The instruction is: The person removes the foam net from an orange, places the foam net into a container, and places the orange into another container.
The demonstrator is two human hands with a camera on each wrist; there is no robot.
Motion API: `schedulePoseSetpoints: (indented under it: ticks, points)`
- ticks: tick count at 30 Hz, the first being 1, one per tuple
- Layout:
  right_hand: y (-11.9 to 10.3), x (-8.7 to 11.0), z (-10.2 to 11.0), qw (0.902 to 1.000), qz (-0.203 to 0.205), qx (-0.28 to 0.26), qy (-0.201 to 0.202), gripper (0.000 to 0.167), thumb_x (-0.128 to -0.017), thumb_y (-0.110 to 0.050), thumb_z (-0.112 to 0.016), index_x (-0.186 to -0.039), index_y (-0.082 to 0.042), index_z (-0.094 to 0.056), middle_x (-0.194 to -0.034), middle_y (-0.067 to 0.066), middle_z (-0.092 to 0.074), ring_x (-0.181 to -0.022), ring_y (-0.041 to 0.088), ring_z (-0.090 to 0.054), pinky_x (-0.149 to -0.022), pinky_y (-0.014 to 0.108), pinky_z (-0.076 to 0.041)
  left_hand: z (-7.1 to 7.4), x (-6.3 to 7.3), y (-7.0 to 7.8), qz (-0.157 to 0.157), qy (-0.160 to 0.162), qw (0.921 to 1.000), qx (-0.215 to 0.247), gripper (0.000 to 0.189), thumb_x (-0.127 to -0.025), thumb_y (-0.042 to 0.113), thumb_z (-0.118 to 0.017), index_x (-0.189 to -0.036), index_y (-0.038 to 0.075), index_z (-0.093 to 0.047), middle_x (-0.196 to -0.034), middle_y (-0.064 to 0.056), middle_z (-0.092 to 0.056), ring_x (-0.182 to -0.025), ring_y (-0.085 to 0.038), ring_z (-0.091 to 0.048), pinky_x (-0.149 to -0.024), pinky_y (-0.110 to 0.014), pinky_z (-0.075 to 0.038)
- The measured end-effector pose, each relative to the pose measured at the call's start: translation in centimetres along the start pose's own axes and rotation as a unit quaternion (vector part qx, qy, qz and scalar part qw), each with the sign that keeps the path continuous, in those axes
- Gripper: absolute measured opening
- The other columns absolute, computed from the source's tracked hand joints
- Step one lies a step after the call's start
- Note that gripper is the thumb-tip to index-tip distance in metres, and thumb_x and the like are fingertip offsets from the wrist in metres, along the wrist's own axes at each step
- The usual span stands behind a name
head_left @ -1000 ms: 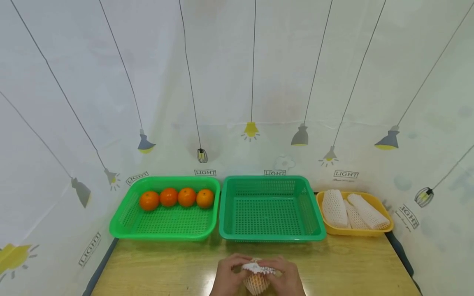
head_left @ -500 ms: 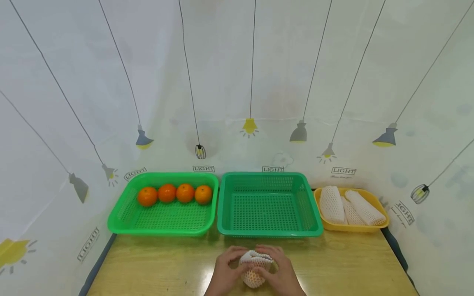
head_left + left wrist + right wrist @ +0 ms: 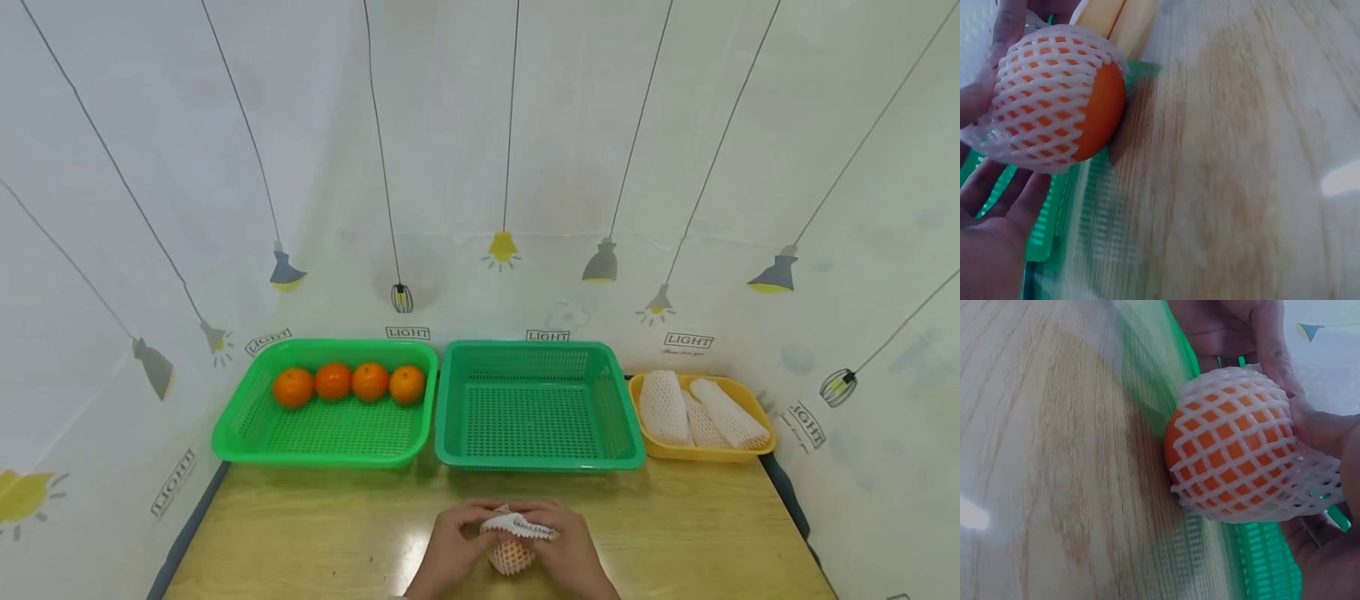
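Observation:
An orange (image 3: 1107, 112) sits inside a white foam fruit net (image 3: 1235, 440) low over the wooden table. Its bare underside shows in both wrist views. My left hand (image 3: 459, 543) and right hand (image 3: 567, 546) hold the net from opposite sides, thumbs on the near side and fingers beyond. In the head view, the net's loose top is drawn wide between them. The right wrist view has a thumb (image 3: 1322, 428) pressing the net beside the fruit. Partly hidden are the fingertips behind the net.
Behind the hands stands a dark green basket (image 3: 540, 463). At its left, a bright green basket (image 3: 322, 457) holds several oranges (image 3: 333, 382). A yellow basket (image 3: 701, 454) with foam nets (image 3: 665, 407) is on the right. A printed curtain (image 3: 450, 167) encloses the table (image 3: 300, 533).
The net's top, bunched half a second ago, is now stretched wide between the hands, much as one second ago. The baskets sit slightly higher in the head view.

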State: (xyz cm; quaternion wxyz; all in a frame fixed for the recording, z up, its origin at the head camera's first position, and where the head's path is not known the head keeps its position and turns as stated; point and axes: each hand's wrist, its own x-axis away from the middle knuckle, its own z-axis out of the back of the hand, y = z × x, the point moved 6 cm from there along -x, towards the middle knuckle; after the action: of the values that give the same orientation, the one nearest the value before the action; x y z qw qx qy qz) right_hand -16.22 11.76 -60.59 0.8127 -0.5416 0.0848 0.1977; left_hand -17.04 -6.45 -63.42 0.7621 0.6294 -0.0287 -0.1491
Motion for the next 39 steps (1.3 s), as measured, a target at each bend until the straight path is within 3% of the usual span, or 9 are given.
schedulePoseSetpoints:
  ticks: [9,16,19,23,26,30,34,36,39]
  points:
    - [-0.9,-0.4,-0.4,0.9919,0.087,0.054,0.074,0.053,-0.064,0.018,-0.082,-0.101,-0.021,-0.08,-0.102,-0.003,-0.079,-0.092,0.011,-0.066,-0.08,0.018,-0.054,0.5,-0.6,0.6,-0.023,0.074,0.997,-0.007,0.015,-0.09,0.01,-0.077,-0.101,0.018,-0.081,-0.108,-0.002,-0.078,-0.106,-0.016,-0.072,-0.097,-0.027,-0.057]
    - [-1.5,-0.2,-0.6,0.9827,0.119,0.092,0.108,0.055,-0.061,0.017,-0.081,-0.103,-0.02,-0.079,-0.097,-0.008,-0.078,-0.086,0.007,-0.063,-0.082,0.018,-0.051,0.5,-0.6,0.2,-0.027,0.086,0.9959,0.012,0.018,-0.09,0.006,-0.075,-0.102,0.018,-0.08,-0.103,-0.002,-0.078,-0.1,-0.01,-0.072,-0.091,-0.026,-0.059]
    - [-1.3,-0.1,-0.6,0.9901,0.089,0.076,0.077,0.054,-0.07,0.007,-0.084,-0.117,-0.017,-0.075,-0.112,-0.002,-0.077,-0.097,0.011,-0.063,-0.086,0.026,-0.054,0.5,-0.4,-0.2,-0.02,0.074,0.9969,0.018,0.017,-0.091,0.012,-0.076,-0.105,0.02,-0.08,-0.106,0.0,-0.077,-0.104,-0.011,-0.071,-0.095,-0.025,-0.057]
    - [-0.1,0.2,-0.8,0.9994,-0.023,0.026,0.007,0.051,-0.086,-0.017,-0.084,-0.134,-0.023,-0.067,-0.134,-0.002,-0.07,-0.121,0.011,-0.062,-0.099,0.034,-0.054,0.4,0.0,-1.0,0.005,0.04,0.9987,0.03,0.022,-0.091,0.024,-0.077,-0.113,0.021,-0.077,-0.115,-0.001,-0.075,-0.112,-0.013,-0.068,-0.1,-0.027,-0.055]
    - [0.8,0.5,-0.9,0.9949,-0.098,-0.008,-0.021,0.046,-0.088,-0.03,-0.082,-0.132,-0.027,-0.069,-0.134,-0.007,-0.069,-0.125,0.01,-0.061,-0.104,0.033,-0.052,0.3,0.5,-1.9,0.043,0.0,0.9978,0.052,0.037,-0.091,0.03,-0.078,-0.127,0.022,-0.071,-0.128,-0.005,-0.069,-0.118,-0.012,-0.066,-0.1,-0.024,-0.054]
    - [1.2,0.5,-0.7,0.9915,-0.125,-0.037,0.003,0.036,-0.085,-0.028,-0.084,-0.12,-0.028,-0.076,-0.121,-0.01,-0.074,-0.116,0.006,-0.064,-0.1,0.028,-0.053,0.1,1.2,-2.9,0.074,-0.058,0.9935,0.064,0.066,-0.085,0.026,-0.085,-0.145,0.026,-0.056,-0.145,-0.004,-0.059,-0.131,-0.012,-0.057,-0.106,-0.02,-0.045]
    - [1.1,0.3,-0.5,0.9928,-0.101,-0.04,0.052,0.026,-0.081,-0.018,-0.086,-0.106,-0.024,-0.081,-0.109,-0.008,-0.077,-0.106,0.004,-0.067,-0.094,0.024,-0.055,-0.3,1.5,-3.3,0.008,-0.092,0.9952,0.034,0.089,-0.077,0.019,-0.092,-0.153,0.021,-0.046,-0.151,-0.002,-0.054,-0.138,-0.013,-0.051,-0.114,-0.022,-0.039]
    - [1.1,0.4,-0.4,0.9933,-0.085,-0.038,0.069,0.023,-0.08,-0.016,-0.087,-0.101,-0.022,-0.082,-0.104,-0.007,-0.078,-0.102,0.005,-0.069,-0.09,0.024,-0.057,-0.8,1.4,-3.4,-0.038,-0.103,0.9931,0.039,0.096,-0.076,0.013,-0.092,-0.156,0.012,-0.04,-0.153,-0.006,-0.052,-0.14,-0.016,-0.051,-0.116,-0.026,-0.039]
    - [1.3,0.4,-0.4,0.9935,-0.059,-0.038,0.09,0.022,-0.078,-0.015,-0.089,-0.099,-0.021,-0.083,-0.101,-0.006,-0.079,-0.098,0.006,-0.069,-0.086,0.022,-0.057,-1.4,1.2,-3.7,-0.07,-0.11,0.9892,0.067,0.098,-0.078,0.009,-0.089,-0.158,0.002,-0.033,-0.155,-0.01,-0.05,-0.14,-0.017,-0.051,-0.115,-0.026,-0.041]
